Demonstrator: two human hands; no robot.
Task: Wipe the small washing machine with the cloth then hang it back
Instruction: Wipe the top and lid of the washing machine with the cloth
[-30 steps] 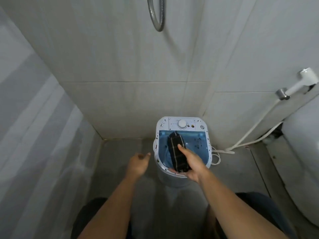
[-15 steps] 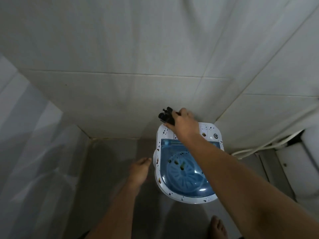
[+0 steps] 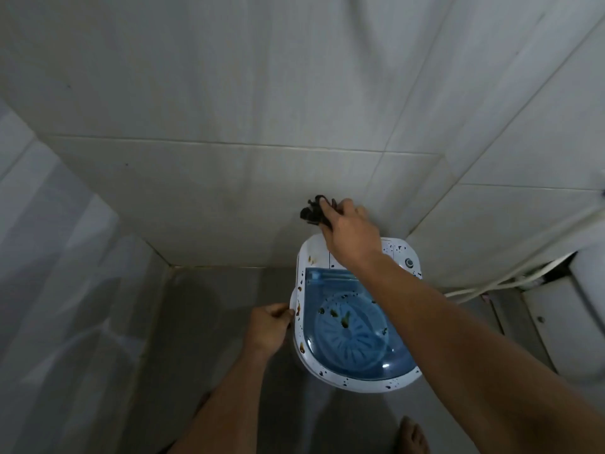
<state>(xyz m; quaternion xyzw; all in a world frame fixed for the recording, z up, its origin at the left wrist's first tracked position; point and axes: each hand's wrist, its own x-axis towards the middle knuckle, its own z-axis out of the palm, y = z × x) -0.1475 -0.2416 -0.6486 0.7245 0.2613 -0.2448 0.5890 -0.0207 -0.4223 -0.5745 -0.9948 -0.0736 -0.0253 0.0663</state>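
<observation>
The cloth (image 3: pixel 313 213), dark and bunched, is held above the rear edge of the washing machine (image 3: pixel 355 317), close against the tiled wall (image 3: pixel 229 178). The right hand (image 3: pixel 352 235) is closed around it, arm extended over the machine's control panel. The machine stands on the floor (image 3: pixel 209 326) in the corner; its white rim carries brown and dark spots, and more specks lie on the blue transparent lid (image 3: pixel 353 329). The left hand (image 3: pixel 267 329) is curled at the machine's left rim, fingers touching the edge. A bare foot (image 3: pixel 413 435) shows near the bottom. A white hose (image 3: pixel 510 280) runs along the right wall.
</observation>
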